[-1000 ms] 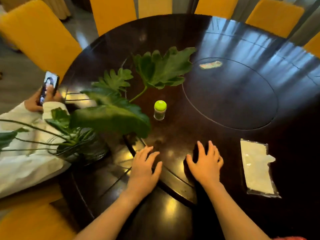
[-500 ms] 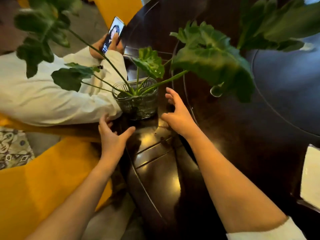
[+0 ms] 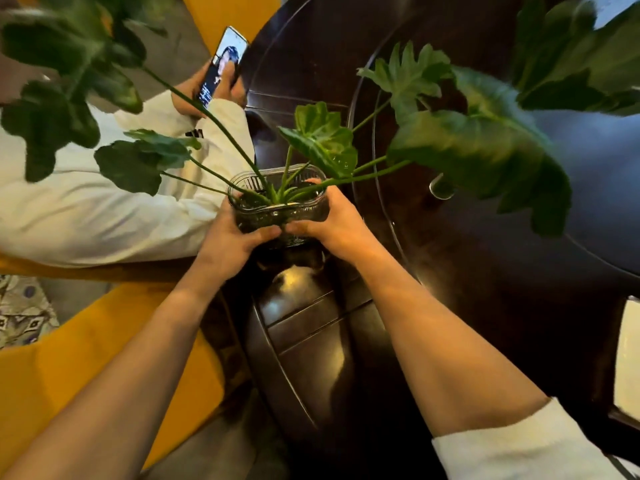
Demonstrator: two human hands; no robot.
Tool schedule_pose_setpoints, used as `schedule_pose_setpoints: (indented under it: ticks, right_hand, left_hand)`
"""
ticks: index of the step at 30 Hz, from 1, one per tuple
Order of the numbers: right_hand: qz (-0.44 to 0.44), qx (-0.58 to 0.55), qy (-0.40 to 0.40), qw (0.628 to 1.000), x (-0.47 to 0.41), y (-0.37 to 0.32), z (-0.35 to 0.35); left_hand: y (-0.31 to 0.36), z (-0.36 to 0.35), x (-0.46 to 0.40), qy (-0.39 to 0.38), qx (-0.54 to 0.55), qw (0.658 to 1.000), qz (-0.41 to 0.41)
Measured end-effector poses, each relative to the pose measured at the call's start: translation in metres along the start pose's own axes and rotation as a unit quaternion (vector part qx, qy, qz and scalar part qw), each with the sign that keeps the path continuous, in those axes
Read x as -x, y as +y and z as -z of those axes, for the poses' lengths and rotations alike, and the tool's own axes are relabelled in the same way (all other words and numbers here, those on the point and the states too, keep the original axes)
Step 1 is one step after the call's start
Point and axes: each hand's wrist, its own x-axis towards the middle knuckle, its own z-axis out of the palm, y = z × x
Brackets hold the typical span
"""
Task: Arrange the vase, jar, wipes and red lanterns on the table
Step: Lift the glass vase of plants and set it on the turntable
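Observation:
A ribbed clear glass vase (image 3: 277, 211) with long-stemmed green leaves (image 3: 474, 147) stands near the left edge of the dark round table (image 3: 485, 289). My left hand (image 3: 230, 239) grips its left side and my right hand (image 3: 332, 223) grips its right side, fingertips nearly meeting at the front. The jar (image 3: 440, 188) shows only as a small glassy patch behind a big leaf. A white wipes pack (image 3: 627, 355) peeks in at the right edge. No red lanterns are in view.
A seated person in a white sleeve (image 3: 104, 209) leans close on the vase's left, holding a phone (image 3: 221, 65) by the table edge. Yellow chairs (image 3: 69, 368) stand at lower left and behind. The table's inner turntable ring (image 3: 588, 188) lies to the right.
Both hands left the table edge, reached left to the vase and now close around it. The view swung left and came nearer to the plant.

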Motion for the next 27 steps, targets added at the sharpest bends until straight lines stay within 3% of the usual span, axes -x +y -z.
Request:
schedule_pose_setpoints:
  ticks: [4, 16, 27]
  right_hand:
    - [-0.011, 0.009, 0.02, 1.0, 0.012, -0.007, 0.004]
    - [0.001, -0.004, 0.108, 0.994, 0.075, -0.079, 0.084]
    - [0.028, 0.037, 0.297, 0.954, 0.154, -0.123, 0.198]
  left_hand:
    - [0.01, 0.006, 0.002, -0.036, 0.016, 0.999, 0.008]
    - [0.117, -0.024, 0.006, -0.166, 0.038, 0.982, -0.087]
    - [0.224, -0.127, 0.001, -0.297, -0.003, 0.929, -0.223]
